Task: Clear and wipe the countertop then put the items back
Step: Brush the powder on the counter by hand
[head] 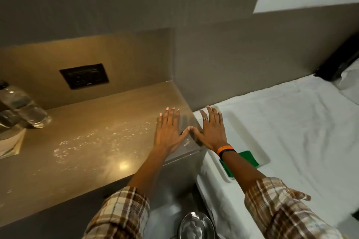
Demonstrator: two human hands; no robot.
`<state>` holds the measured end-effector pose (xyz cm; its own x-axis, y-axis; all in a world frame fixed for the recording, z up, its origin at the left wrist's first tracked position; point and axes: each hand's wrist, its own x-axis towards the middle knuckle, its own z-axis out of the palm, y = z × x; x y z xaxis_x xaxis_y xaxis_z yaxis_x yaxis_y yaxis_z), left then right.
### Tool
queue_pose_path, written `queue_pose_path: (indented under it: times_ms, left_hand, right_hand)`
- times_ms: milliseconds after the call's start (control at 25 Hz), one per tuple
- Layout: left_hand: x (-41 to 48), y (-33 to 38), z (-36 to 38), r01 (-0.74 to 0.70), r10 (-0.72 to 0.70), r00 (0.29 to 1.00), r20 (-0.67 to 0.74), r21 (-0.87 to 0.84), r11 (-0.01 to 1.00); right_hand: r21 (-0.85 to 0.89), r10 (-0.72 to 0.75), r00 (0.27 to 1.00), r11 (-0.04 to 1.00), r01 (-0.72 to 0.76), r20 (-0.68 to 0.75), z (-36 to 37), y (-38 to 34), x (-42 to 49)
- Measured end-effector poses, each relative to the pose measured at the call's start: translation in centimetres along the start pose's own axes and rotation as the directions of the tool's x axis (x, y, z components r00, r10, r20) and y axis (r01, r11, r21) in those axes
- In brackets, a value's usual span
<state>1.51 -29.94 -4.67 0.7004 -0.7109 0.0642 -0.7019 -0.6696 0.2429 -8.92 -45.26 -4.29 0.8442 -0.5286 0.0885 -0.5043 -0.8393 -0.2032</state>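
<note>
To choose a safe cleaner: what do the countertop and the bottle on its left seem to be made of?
The countertop looks like polished beige stone or a stone-like composite: a bright light spot reflects sharply in it. The bottle looks like thin clear plastic: its ribbed wall is see-through. Neither is certain.

Beneath the fingers [171, 117] of the left hand [168, 134], the countertop [87, 161] is smooth, polished and glossy, stone-like, with glinting specks left of them. Just right of the right hand's [212, 134] fingers [211, 116], a white tray [246, 137] looks smooth, matt plastic, lying on creased white cloth bedding [291, 122]. Far left of the fingers stand clear plastic bottles [29, 106].
</note>
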Motion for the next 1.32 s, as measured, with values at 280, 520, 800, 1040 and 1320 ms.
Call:
queue_pose_path:
  times_ms: [280, 520, 800, 1040, 1320]
  left_hand:
    - [6.5, 3.6, 3.9, 0.096, -0.099, 0.993, 0.06, 0.058, 0.994]
    - [8.5, 3.5, 5.7, 0.138, -0.148, 0.987, 0.063, 0.144, 0.98]
    - [8.9, 3.5, 6.1, 0.124, -0.139, 0.988, 0.06, 0.208, 0.97]
    - [8.7, 3.2, 6.5, 0.133, -0.148, 0.988, 0.054, 0.217, 0.967]
    - [8.5, 3.1, 5.1, 0.127, -0.145, 0.979, 0.145, 0.127, 0.984]
  right_hand:
    - [0.181, 0.171, 0.985, 0.969, -0.17, 0.015, 4.4, 10.8, 5.8]
    - [0.378, 0.295, 0.943, 0.864, -0.333, 0.154, 9.2, 14.7, 12.8]
    - [0.538, 0.402, 0.897, 0.722, -0.435, 0.186, 13.1, 14.0, 17.4]
    - [0.558, 0.461, 0.878, 0.699, -0.448, 0.126, 12.6, 13.5, 16.7]
    - [0.705, 0.385, 0.874, 0.705, -0.073, -0.295, 2.1, 9.7, 8.7]
